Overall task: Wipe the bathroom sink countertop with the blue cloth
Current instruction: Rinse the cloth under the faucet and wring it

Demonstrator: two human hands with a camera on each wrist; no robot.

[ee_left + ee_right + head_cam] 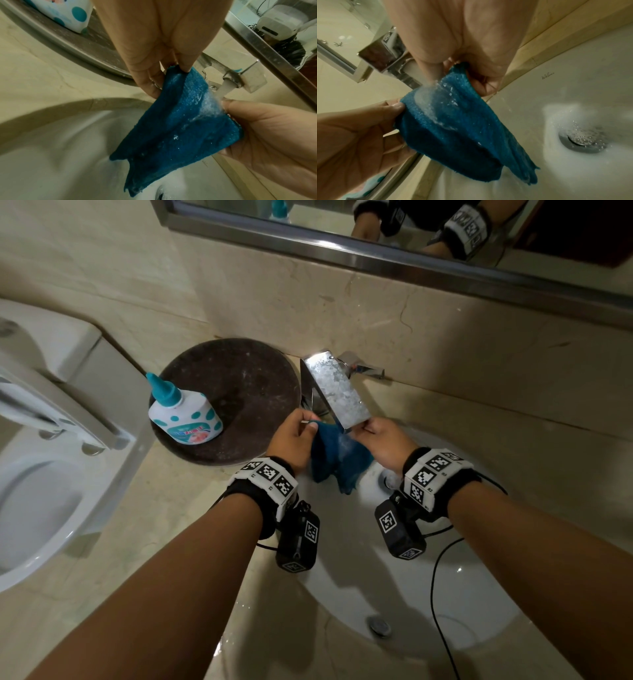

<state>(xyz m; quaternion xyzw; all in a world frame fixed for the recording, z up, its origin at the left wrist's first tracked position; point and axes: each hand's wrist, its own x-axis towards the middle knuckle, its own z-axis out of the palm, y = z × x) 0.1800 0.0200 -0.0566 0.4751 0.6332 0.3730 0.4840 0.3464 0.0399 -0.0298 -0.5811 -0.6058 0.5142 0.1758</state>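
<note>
Blue terry cloth point(337, 460), wet and sagging, stretched under running faucet point(334, 390) over white basin point(428, 594), upper corners pinched by left hand point(294, 440) and right hand point(383, 445), remainder hanging below both grips.

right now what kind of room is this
A bathroom: a white toilet stands beside a countertop basin with a running faucet, and a mirror hangs above.

Black wristbands point(442, 474) carry checkered white tags, cabled cameras point(298, 537).
</note>
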